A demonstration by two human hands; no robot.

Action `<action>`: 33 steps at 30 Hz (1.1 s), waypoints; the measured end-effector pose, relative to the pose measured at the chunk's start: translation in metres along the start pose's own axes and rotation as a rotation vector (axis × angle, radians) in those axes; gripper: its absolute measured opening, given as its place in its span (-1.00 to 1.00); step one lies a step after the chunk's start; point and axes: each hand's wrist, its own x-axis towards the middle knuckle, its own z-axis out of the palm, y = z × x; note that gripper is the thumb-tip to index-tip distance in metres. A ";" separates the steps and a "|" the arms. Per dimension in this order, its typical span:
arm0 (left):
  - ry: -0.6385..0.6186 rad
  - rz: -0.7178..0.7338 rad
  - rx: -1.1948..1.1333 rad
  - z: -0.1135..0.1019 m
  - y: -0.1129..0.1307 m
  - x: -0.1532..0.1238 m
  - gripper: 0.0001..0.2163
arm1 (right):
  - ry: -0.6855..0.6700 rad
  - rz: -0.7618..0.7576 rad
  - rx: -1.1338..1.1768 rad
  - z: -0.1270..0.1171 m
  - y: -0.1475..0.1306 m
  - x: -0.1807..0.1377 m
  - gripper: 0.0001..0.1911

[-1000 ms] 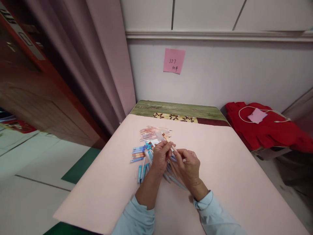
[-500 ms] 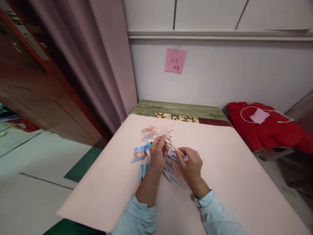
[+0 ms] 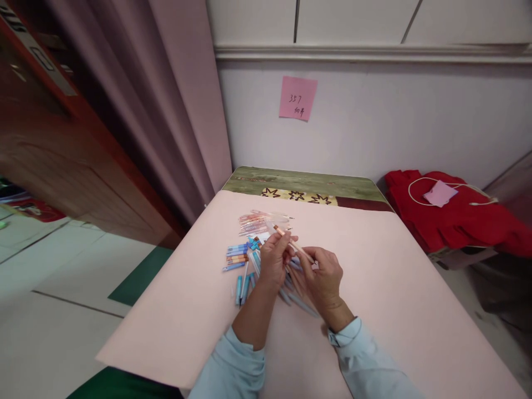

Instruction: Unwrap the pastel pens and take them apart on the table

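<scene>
I'm looking down a pink-covered table (image 3: 399, 299), its green far end (image 3: 307, 178) by the wall (image 3: 374, 122), a curtain (image 3: 183, 94) off the left side and red cloth (image 3: 440, 224) past the right edge. Mid-table, there's my left hand (image 3: 275, 259) and right hand (image 3: 325, 274), fingers of both pinched on one pale pen (image 3: 300, 250), slanting above the heap of pens (image 3: 305, 305). Pink cover runs broad on both sides, stretching widest toward the right edge.

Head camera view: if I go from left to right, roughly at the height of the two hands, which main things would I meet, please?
Green floor patch → row of blue and orange pen parts → left hand → right hand → red cloth.
</scene>
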 end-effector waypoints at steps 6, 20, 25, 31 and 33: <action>-0.077 -0.030 0.092 -0.003 -0.001 -0.001 -0.72 | -0.034 0.017 -0.002 0.001 0.002 -0.003 -0.75; -0.005 0.028 0.003 -0.003 0.001 0.000 -0.71 | -0.058 0.018 0.061 0.003 0.001 -0.001 -0.66; 0.004 0.024 -0.009 -0.002 0.002 0.001 -0.70 | -0.071 0.068 0.165 0.000 -0.002 0.001 -0.81; 0.013 0.020 -0.041 -0.005 0.002 0.002 -0.71 | -0.067 0.375 0.421 -0.001 0.011 0.005 -0.74; 0.017 0.025 -0.056 -0.005 0.002 0.002 -0.70 | -0.075 0.451 0.502 -0.001 0.014 0.005 -0.71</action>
